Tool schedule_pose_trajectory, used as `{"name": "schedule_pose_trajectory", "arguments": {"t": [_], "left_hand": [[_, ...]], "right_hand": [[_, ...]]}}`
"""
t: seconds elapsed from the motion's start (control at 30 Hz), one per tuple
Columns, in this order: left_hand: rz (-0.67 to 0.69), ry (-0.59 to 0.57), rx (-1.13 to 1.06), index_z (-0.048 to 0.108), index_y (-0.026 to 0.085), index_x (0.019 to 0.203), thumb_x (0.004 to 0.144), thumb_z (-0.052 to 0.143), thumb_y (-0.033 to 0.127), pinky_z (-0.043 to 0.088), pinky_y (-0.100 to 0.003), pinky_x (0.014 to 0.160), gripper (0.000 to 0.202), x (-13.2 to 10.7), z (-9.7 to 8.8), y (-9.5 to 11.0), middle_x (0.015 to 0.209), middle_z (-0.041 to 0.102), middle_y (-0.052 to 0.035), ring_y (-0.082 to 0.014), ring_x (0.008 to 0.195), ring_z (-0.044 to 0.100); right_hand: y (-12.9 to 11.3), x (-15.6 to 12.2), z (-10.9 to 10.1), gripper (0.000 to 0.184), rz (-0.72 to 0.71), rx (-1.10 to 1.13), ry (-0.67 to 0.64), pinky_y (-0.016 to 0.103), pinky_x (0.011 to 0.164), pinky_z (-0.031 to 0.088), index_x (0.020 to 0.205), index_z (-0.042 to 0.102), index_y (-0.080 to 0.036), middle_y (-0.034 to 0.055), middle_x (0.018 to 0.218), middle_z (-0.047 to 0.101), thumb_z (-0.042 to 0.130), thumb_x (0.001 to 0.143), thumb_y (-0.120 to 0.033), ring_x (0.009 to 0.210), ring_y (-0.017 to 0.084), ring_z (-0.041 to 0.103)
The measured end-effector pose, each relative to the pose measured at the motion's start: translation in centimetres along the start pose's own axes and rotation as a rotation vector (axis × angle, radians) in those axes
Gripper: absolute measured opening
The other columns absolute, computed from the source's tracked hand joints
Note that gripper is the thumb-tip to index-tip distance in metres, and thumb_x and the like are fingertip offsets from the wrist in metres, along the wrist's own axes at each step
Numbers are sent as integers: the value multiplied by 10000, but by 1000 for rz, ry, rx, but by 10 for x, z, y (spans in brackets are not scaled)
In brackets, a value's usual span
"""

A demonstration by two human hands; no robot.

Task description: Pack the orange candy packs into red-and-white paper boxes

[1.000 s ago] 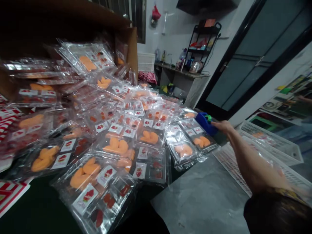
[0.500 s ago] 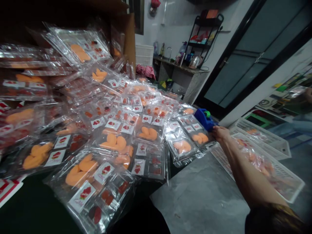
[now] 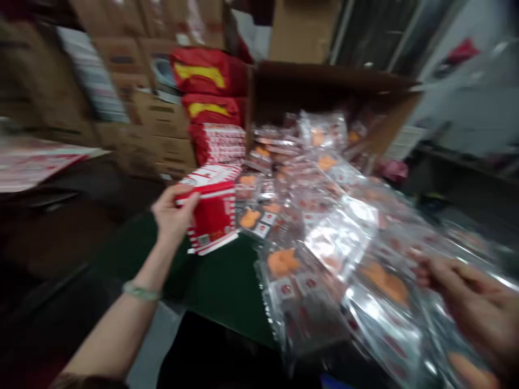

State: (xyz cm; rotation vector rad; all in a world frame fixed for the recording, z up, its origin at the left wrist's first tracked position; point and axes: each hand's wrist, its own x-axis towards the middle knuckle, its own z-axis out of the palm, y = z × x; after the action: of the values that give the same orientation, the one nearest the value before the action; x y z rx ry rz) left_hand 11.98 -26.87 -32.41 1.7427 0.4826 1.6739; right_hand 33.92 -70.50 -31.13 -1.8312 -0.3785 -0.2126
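My left hand point(image 3: 174, 213) pinches the left edge of a flat red-and-white printed card point(image 3: 214, 210) between thumb and fingers. A barcode shows near its lower corner, and similar striped cards point(image 3: 219, 172) lie just behind it. At the right, my right hand point(image 3: 470, 297) is smeared by motion, its fingers curled in beside a clear plastic packet point(image 3: 385, 286). What those fingers hold, if anything, cannot be made out. Another clear packet point(image 3: 284, 265), with orange pieces and small white labels inside, lies at the front of a large heap of such packets.
Behind the heap, an open cardboard box point(image 3: 336, 81) lies on its side with packets spilling out. Red bags with yellow bands point(image 3: 211, 75) are stacked left of it. More cartons point(image 3: 166, 119) stand further back. Dark green tabletop point(image 3: 214, 286) shows at the front.
The view has swung left. My left hand has come into view holding the red-and-white card. My right hand has left the blue tape dispenser's side and is now by the front packets.
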Motion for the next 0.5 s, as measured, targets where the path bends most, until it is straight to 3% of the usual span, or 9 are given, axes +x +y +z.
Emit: {"name": "schedule_pose_trajectory", "arguments": {"t": [0.07,0.13,0.23,0.33,0.5], "left_hand": [[64,44,1,652,155,770,689,751,306,495,-310,829,198,1,-15,0,812,655,-16,-151,802,624],[104,28,-37,658,162,779,706,736,283,490,-299,833,161,-3,-14,3,833,664,-24,-151,825,633],[146,18,-51,667,163,788,719,732,261,496,-302,826,136,-12,-8,9,853,670,-41,-154,834,638],[199,15,-57,673,165,800,738,722,233,514,-302,795,103,-19,-10,13,873,674,-53,-156,825,646],[307,19,-28,656,162,840,761,704,175,544,-291,756,94,-29,-11,16,914,668,-66,-153,837,656]], "right_hand": [[-54,-17,95,271,8,89,-367,345,468,406,607,647,-268,78,630,574,685,709,-517,564,182,521],[-107,-38,178,292,58,451,-696,293,475,403,700,657,-224,22,605,537,706,674,-511,538,132,491],[-153,-56,262,363,273,754,-970,207,431,320,717,604,-175,-54,541,468,794,557,-440,450,51,393],[-160,-57,296,402,370,737,-1042,179,401,264,702,569,-151,-71,515,460,811,524,-417,413,27,351],[-161,-59,290,369,422,600,-997,163,358,245,659,562,-131,-79,459,449,800,547,-390,362,20,348]]}}
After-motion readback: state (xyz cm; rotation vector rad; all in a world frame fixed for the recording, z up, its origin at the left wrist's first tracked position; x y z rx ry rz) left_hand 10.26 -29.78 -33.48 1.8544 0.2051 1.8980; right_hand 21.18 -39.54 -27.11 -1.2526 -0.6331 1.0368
